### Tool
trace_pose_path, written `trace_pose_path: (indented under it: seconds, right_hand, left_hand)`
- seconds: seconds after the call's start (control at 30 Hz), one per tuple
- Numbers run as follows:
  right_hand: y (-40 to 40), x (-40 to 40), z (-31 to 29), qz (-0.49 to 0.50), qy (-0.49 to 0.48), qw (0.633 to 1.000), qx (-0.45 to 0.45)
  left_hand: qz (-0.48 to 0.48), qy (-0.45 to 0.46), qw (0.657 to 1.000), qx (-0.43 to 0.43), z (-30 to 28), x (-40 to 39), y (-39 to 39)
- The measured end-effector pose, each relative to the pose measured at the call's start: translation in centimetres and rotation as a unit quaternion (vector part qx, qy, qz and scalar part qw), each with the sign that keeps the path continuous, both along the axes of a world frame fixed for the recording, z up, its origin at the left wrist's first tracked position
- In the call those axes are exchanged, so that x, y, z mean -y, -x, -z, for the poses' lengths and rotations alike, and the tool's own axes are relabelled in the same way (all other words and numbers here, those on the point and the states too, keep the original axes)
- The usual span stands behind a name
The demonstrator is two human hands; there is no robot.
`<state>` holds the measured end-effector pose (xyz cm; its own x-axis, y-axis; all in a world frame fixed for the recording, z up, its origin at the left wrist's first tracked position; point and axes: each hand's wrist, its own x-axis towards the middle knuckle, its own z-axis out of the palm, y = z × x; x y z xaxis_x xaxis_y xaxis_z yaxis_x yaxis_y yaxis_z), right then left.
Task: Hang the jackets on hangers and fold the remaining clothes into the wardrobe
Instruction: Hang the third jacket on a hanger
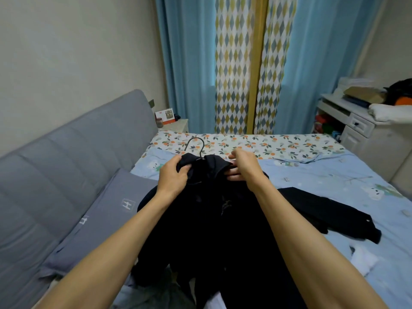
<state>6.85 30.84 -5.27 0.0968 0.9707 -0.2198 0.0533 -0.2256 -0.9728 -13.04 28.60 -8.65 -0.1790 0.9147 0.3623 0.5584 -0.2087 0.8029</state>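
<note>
- Working a black jacket (214, 219) onto a dark wire hanger (196, 146), whose hook stands clear above the collar, so the garment is probably being seated on the hanger's shoulders.
- The left hand (172, 175) has fingers curled round the left collar and shoulder fabric, gripping it, likely to pull the cloth over that end of the hanger.
- The right hand (242, 166) pinches the right shoulder area with lower fingers; its upper fingers are lifted and loosely bent, free.
- The jacket hangs down over the bed (334, 175), held up in front of the person, which lets it drape straight.
- Another dark garment (330, 210) lies flat on the bed to the right, apart, seemingly awaiting its turn.
</note>
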Motion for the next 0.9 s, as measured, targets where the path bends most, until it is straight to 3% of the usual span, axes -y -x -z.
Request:
trace_pose_path:
  seconds: [0.07, 0.17, 0.27, 0.33, 0.4, 0.5, 0.57, 0.73, 0.9]
  right_hand:
    - [-0.3, -0.5, -0.1, -0.026, 0.002, 0.991, 0.129]
    - [-0.5, -1.3, 0.7, -0.086, -0.008, 0.933, 0.349]
    - [-0.2, -0.5, 2.0, -0.159, 0.045, 0.885, 0.435]
    - [-0.2, 0.2, 3.0, -0.195, 0.058, 0.88, 0.429]
    - [-0.6, 0.7, 4.3, -0.203, 0.038, 0.9, 0.383]
    - [-0.9, 1.9, 7.0, -0.202, -0.011, 0.938, 0.283]
    - [-0.7, 3.4, 8.7, -0.195, -0.051, 0.945, 0.258]
    - [-1.0, 5.9, 12.1, -0.157, -0.117, 0.948, 0.249]
    - [-2.2, 6.6, 13.3, -0.122, -0.133, 0.955, 0.237]
  left_hand:
    - [0.011, 0.007, 1.0, 0.009, 0.6, 0.1, 0.3]
    - [0.045, 0.023, 0.998, 0.035, 1.5, 0.7, 0.1]
    - [0.069, 0.041, 0.994, 0.078, 3.5, 1.3, -0.1]
    - [0.066, 0.057, 0.992, 0.093, 4.8, 1.8, -0.1]
    - [0.054, 0.076, 0.989, 0.114, 5.9, 2.3, -0.1]
    - [0.037, 0.129, 0.968, 0.212, 6.9, 3.2, -0.3]
    - [0.013, 0.177, 0.953, 0.247, 7.3, 3.3, -0.2]
    - [-0.032, 0.369, 0.918, 0.144, 7.7, 2.2, 0.8]
    - [0.036, 0.47, 0.876, -0.101, 7.1, 1.1, 0.5]
